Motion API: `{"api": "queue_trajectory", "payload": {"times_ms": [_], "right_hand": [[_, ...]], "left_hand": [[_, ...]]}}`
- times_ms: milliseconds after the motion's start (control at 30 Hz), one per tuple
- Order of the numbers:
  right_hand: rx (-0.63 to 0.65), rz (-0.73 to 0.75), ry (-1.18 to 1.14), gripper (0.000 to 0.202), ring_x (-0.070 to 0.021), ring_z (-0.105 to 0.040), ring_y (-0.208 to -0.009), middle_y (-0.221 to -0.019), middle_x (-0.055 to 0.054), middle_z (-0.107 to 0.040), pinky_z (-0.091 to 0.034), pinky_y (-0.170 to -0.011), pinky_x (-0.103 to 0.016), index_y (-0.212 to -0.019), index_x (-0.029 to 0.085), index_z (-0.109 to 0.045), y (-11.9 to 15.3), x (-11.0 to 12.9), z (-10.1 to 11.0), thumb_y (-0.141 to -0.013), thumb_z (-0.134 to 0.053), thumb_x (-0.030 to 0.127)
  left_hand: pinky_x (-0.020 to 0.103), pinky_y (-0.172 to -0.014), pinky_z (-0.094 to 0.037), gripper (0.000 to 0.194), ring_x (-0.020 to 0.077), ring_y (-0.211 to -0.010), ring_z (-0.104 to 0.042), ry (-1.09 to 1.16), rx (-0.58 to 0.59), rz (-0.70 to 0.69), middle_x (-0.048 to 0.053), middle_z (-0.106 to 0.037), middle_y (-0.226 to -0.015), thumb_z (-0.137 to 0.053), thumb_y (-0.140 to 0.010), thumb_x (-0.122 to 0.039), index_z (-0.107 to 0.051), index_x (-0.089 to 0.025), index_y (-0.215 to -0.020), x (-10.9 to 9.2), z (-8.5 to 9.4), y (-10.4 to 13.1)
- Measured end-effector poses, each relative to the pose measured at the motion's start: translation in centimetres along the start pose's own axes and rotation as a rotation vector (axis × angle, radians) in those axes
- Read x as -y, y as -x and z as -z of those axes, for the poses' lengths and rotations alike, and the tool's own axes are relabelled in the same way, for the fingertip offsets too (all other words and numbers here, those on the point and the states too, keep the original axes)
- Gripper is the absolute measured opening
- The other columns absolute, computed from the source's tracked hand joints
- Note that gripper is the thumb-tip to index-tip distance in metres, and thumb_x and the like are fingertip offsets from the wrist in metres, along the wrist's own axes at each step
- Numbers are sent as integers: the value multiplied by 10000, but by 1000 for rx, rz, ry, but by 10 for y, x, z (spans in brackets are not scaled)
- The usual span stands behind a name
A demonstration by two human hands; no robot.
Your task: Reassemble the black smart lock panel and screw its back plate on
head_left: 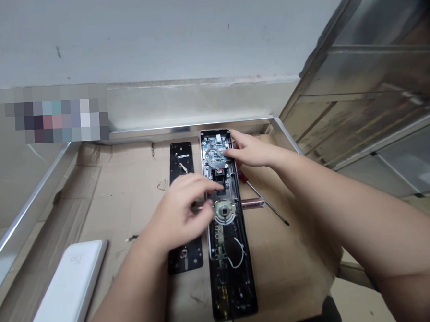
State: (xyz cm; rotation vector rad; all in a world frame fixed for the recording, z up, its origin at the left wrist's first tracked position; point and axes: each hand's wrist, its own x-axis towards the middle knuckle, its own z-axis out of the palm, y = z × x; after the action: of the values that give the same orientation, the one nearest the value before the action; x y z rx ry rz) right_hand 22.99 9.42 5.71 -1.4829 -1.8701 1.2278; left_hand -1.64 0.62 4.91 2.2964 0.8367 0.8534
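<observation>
A long black housing (239,280) lies open on the cardboard, showing a blue circuit board (214,144), thin wires and a round metal disc (225,210). My right hand (250,149) grips the housing's upper right edge, its thumb over the circuit board. Over the housing's middle is my left hand (188,205), index finger stretched toward the part below the board, thumb apart, nothing seen between them. Partly beneath my left hand lies a flat black plate (186,258) with a small wire. A pinkish cylinder (253,203) sticks out right of the housing.
A screwdriver (269,204) lies on the cardboard (285,268) right of the housing. At the lower left rests a white device (68,289). A small connector (131,238) sits left of the plate. A metal rim (184,129) runs along the back, before the wall.
</observation>
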Motion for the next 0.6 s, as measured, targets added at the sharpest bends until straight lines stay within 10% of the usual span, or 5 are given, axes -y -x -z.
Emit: {"api": "queue_trajectory", "payload": {"times_ms": [167, 333, 600], "right_hand": [[29, 13, -52, 289, -175, -658, -640, -880, -30, -632, -596, -526, -355, -1143, 222, -449, -2, -1, -1, -906, -605, 169], [25, 55, -13, 275, -170, -653, -628, -868, -23, -636, -575, -525, -346, -1135, 225, -458, -4, -6, 0, -908, -612, 205], [-8, 105, 105, 257, -191, -678, -720, -950, -51, -671, -582, -607, -360, -1092, 218, -477, -5, -10, 3, -911, -633, 312]], "left_hand": [[319, -765, -497, 233, 178, -882, -617, -140, -242, 255, 37, -656, -956, -495, -852, -92, -671, -206, -954, 21, 13, 3], [325, -717, -502, 210, 195, -834, -639, -136, 120, 412, 29, -688, -951, -609, -789, -211, -666, -230, -991, 35, 10, 10], [344, -679, -458, 227, 220, -781, -621, -214, 315, 541, 41, -685, -877, -651, -720, -255, -699, -230, -941, 43, 1, 13]]}}
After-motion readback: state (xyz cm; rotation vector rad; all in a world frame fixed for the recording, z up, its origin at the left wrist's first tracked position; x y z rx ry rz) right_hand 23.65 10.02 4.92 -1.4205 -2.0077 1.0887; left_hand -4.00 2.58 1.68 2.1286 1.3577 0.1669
